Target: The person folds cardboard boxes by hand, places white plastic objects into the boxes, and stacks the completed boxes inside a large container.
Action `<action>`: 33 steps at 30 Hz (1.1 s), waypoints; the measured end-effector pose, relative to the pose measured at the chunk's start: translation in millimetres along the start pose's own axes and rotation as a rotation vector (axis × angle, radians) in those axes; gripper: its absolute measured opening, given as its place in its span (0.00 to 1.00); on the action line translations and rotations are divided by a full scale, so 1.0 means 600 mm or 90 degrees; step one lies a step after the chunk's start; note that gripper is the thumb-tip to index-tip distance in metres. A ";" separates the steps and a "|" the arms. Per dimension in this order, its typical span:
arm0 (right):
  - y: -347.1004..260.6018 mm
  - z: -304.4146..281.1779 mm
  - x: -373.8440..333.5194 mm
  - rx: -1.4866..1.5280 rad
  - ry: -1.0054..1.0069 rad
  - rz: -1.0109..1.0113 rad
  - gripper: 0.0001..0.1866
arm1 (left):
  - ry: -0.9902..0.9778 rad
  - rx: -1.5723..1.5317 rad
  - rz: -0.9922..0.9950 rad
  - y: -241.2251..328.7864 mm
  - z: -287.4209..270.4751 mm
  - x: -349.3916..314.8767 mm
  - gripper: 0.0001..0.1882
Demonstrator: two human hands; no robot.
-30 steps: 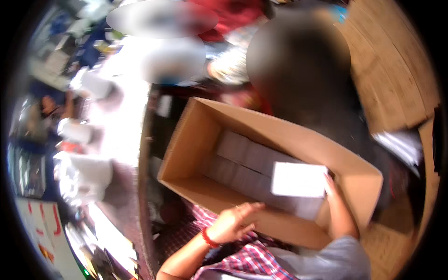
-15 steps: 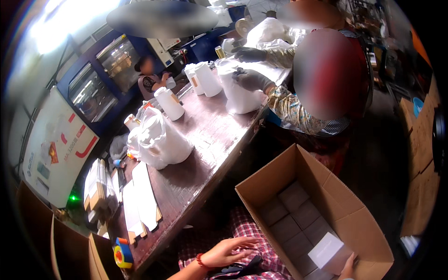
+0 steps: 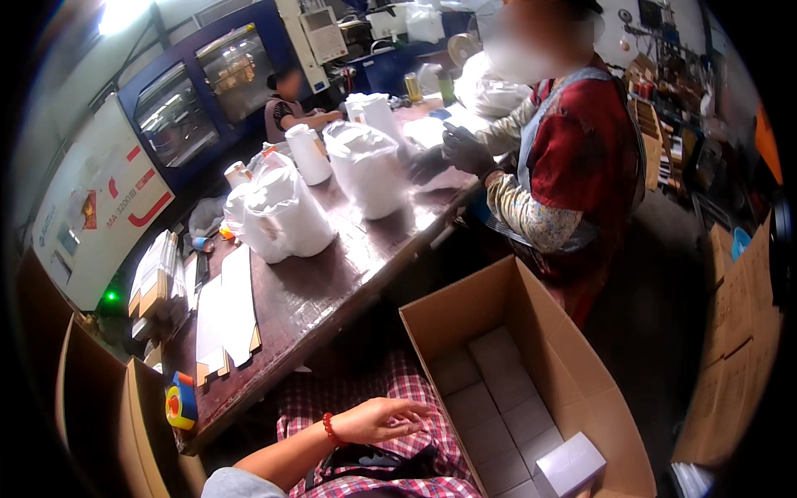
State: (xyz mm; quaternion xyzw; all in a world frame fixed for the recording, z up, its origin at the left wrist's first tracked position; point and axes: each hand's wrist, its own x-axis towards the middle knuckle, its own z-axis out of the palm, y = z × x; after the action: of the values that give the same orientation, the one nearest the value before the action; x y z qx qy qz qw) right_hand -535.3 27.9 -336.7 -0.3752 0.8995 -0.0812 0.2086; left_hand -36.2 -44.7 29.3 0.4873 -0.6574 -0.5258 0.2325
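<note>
Turned box (image 3: 571, 465) at near end of carton (image 3: 598, 398), over packed boxes (image 3: 473, 415); saw middle bag (image 3: 363, 174) shifted toward front bag (image 3: 286, 220) in head view. Held left hand (image 3: 378, 421) empty, loosely extended. Couldn't tell grip of right hand (image 3: 584, 492), mostly hidden. Judged best to keep box level, clear of carton wall.

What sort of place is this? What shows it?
Probably a factory packing area: a large blue machine with windows stands beyond the worktable, a gloved co-worker stands at that table, and an open carton holds rows of small boxes.
</note>
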 end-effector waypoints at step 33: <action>0.050 0.079 -0.069 -0.325 0.376 0.100 0.20 | 0.144 -0.110 -0.244 -0.178 -0.081 -0.164 0.24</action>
State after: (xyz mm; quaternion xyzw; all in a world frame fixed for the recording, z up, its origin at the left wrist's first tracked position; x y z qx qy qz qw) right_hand -507.8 78.8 -375.1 -0.3057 0.9379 0.0572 -0.1533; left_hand 86.9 23.0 -31.8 0.6370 -0.4752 -0.5569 0.2416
